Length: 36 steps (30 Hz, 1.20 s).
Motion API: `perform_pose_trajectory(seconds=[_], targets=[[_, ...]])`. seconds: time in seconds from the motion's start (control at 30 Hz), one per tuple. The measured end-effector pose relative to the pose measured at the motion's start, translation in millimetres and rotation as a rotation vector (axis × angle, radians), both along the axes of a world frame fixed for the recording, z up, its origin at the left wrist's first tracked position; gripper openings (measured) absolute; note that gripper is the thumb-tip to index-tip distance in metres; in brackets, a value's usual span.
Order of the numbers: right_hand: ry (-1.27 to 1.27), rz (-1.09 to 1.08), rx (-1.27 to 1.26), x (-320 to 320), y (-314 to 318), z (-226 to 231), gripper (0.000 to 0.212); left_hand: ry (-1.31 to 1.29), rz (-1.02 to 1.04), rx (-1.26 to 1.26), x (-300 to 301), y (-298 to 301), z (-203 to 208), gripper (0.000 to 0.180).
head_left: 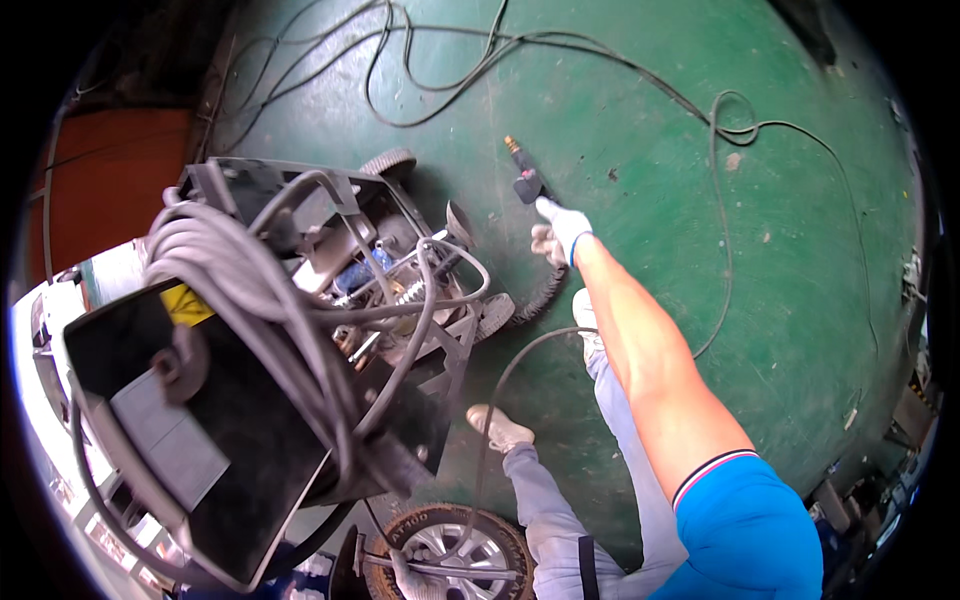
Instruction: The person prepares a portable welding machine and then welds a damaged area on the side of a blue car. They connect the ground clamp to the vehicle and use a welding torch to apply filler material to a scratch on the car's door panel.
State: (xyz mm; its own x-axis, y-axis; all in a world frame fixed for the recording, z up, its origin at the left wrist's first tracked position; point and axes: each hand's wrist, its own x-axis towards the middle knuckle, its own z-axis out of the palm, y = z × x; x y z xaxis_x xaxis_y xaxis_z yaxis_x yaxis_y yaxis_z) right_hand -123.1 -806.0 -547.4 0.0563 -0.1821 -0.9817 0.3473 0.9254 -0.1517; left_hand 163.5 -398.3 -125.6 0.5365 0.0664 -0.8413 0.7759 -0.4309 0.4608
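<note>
Right hand (563,226): gloved, holding black plug (527,186).
Left hand (405,565): gripping wheel bar (440,570).
Risk: feet may trip on floor cables (720,200).

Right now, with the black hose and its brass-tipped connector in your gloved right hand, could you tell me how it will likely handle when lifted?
Probably floppy: the black hose curves loosely below the right hand. The brass-tipped connector looks rigid and would likely hang as the heavier end. Dragging may snag, since cables loop across the green floor.

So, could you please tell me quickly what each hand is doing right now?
Left hand: gloved, closed on a metal bar.
Right hand: gloved, closed on a black cable connector.
</note>
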Motion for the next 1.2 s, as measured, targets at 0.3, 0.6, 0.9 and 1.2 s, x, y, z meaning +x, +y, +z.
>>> perform_pose_trajectory(seconds=[0.3, 0.6, 0.9, 1.2], targets=[[0.131, 0.005, 0.026, 23.2, -74.8, -104.7, 0.062, -0.09, -0.028, 0.156, -17.3, 35.5, -32.9, 0.054], [-0.131, -0.046, -0.046, -45.2, -38.3, -73.9, 0.024, -0.134, 0.221, -0.126, -32.5, 53.1, -50.0, 0.022], [-0.644, -0.215, -0.145, -103.4, 132.6, 232.4, 0.057, 0.047, 0.318, -0.575, -36.7, 77.7, -35.0, 0.013], [-0.477, 0.129, -0.213, -37.2, 258.2, 490.8, 0.047, 0.001, 0.485, -0.475, 11.3, 177.5, -48.9, 0.021]])
